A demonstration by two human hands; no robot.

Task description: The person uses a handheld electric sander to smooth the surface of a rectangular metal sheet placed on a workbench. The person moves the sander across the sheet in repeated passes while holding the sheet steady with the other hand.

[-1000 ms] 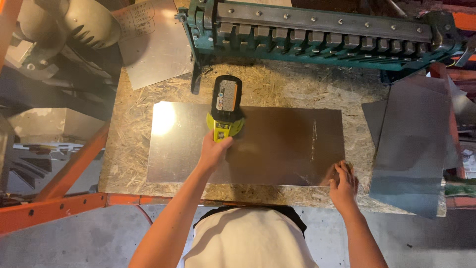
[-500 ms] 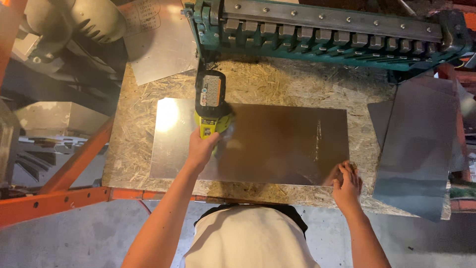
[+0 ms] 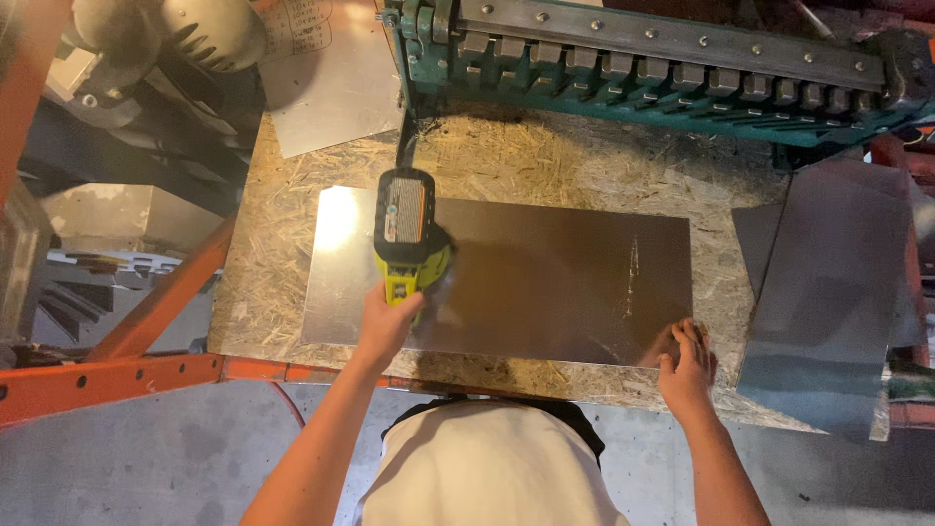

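From the head view, our left hand (image 3: 388, 326) grips the tool (image 3: 409, 234) on the sheet (image 3: 545, 282), its long axis pointing away toward the brake (image 3: 662, 68). Our right hand (image 3: 687, 365) presses flat on the sheet's near corner; bare board (image 3: 282, 195) borders the sheet.

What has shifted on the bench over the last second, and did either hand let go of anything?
The left hand has slid the yellow-green power tool leftward across the metal sheet, from near the sheet's middle toward its left part. It kept its grip throughout. The right hand stayed pressed on the sheet's near right corner. The sheet, the chipboard bench top and the green bending machine have not visibly moved.
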